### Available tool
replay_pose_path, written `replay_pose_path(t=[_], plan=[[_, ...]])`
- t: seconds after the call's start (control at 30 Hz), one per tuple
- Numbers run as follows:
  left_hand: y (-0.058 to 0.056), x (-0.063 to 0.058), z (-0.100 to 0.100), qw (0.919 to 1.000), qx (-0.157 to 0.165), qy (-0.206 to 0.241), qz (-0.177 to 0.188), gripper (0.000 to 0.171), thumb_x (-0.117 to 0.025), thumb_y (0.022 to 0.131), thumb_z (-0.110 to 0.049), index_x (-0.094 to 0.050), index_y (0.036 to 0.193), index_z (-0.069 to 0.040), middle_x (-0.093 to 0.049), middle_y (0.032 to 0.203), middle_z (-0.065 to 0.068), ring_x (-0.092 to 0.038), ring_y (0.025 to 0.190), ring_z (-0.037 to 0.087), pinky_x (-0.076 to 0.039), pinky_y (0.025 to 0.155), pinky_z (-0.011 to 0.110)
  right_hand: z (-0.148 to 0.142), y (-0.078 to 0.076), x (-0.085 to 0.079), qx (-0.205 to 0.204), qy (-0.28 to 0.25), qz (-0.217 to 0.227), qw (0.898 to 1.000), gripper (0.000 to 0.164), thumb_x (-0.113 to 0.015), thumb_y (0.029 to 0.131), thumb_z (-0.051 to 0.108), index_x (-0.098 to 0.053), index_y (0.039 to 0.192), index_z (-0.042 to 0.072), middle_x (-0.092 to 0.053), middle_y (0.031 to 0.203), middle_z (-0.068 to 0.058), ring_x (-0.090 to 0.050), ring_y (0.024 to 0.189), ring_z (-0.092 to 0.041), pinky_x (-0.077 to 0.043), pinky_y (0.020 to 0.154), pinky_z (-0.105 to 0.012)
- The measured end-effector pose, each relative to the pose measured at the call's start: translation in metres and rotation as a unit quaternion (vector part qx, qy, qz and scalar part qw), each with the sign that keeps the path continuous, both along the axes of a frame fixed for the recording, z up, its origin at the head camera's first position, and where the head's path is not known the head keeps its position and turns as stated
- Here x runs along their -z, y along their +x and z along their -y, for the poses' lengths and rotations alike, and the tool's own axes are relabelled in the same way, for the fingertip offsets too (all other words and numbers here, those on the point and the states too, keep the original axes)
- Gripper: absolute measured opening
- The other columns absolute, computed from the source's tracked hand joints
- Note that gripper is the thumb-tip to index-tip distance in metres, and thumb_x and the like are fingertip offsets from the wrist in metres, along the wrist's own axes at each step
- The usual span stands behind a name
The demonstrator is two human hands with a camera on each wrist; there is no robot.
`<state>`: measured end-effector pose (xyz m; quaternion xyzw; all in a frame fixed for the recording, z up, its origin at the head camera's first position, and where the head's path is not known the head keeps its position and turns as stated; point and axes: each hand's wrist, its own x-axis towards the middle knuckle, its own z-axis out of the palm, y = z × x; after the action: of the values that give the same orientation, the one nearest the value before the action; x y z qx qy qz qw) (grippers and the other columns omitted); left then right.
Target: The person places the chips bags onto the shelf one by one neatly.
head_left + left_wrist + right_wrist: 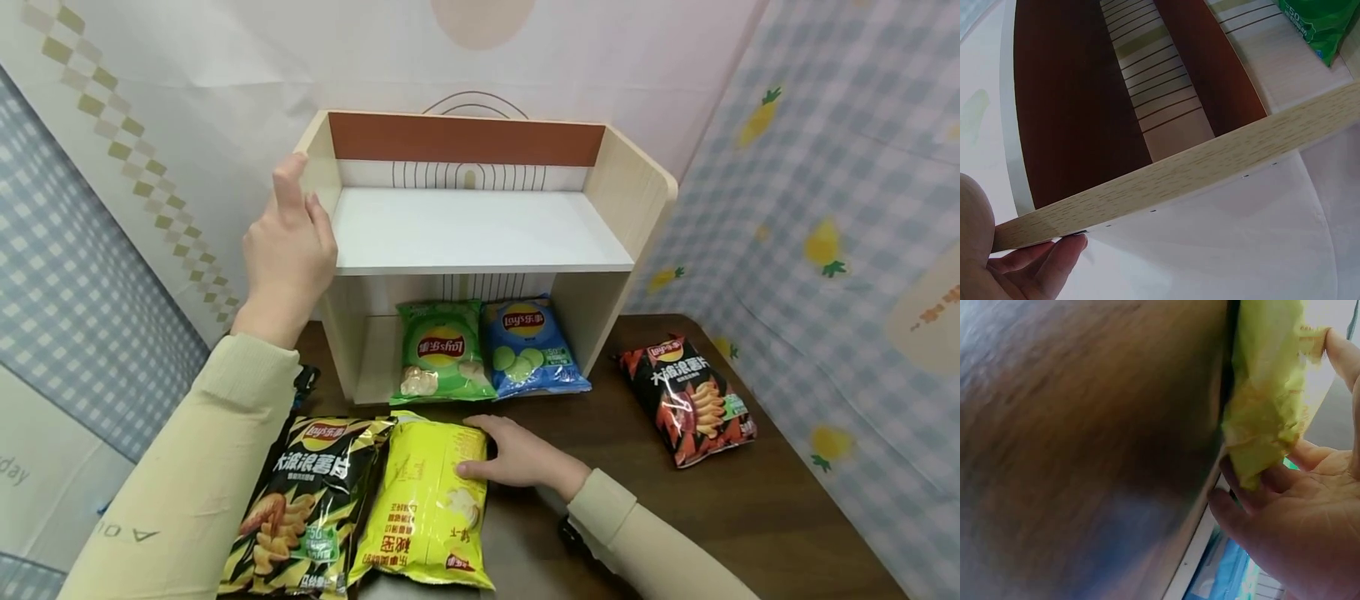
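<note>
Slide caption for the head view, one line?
Left grip holds the shelf by its side; right grip touches a yellow chip bag beside a black bag.

My hands (291,250) are bare. My left sleeve (198,442), at eight o'clock, is pale yellow with dark lettering (123,532); my right sleeve (667,542), at five o'clock, equally pale, shows something black (572,533) under its cuff (602,502).

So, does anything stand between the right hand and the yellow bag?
Nothing visible does. The right hand touches the yellow bag at its upper right edge in the head view; the black-and-yellow bag lies on the opposite side.
</note>
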<state>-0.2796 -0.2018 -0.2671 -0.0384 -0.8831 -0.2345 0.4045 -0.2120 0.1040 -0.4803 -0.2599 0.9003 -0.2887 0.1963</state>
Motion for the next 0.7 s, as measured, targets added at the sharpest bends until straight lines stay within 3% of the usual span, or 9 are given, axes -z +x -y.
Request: replay_pose_path(t=[0.47, 0.6, 0.7], plan=[[-0.0006, 0.0015, 0.0010, 0.9999, -0.005, 0.004, 0.009, 0.036, -0.023, 0.104, -0.030, -0.022, 0.140, -0.025, -0.058, 0.113, 0.029, -0.048, 0.056, 0.046, -0.039, 0.056, 0.057, -0.0034, -0.0035, 0.0049, 0.015, -0.011, 0.011, 1.000, 0.086, -0.066, 0.079, 0.066, -0.044, 0.144, 0.014, -0.047, 0.142, -0.006, -0.044, 0.129, -0.022, -0.037, 0.103, -0.044], [-0.0009, 0.0015, 0.0012, 0.9999, -0.009, 0.005, 0.008, 0.036, -0.023, 0.104, -0.030, -0.022, 0.140, -0.025, -0.058, 0.111, 0.029, -0.048, 0.056, 0.046, -0.039, 0.056, 0.057, -0.0048, -0.0070, 0.0081, 0.025, -0.028, 0.026, 0.999, 0.064, -0.071, 0.079, 0.059, -0.058, 0.123, 0.014, -0.061, 0.112, 0.000, -0.056, 0.100, -0.016, -0.047, 0.086, -0.037], [-0.0016, 0.0017, 0.0008, 0.9999, -0.010, 0.003, 0.006, 0.036, -0.023, 0.104, -0.030, -0.022, 0.140, -0.026, -0.058, 0.109, 0.030, -0.048, 0.057, 0.046, -0.039, 0.055, 0.058, -0.0081, -0.0097, 0.0113, 0.030, -0.045, 0.043, 0.998, 0.041, -0.072, 0.082, 0.052, -0.060, 0.102, 0.019, -0.059, 0.089, 0.003, -0.054, 0.079, -0.014, -0.046, 0.070, -0.033]])
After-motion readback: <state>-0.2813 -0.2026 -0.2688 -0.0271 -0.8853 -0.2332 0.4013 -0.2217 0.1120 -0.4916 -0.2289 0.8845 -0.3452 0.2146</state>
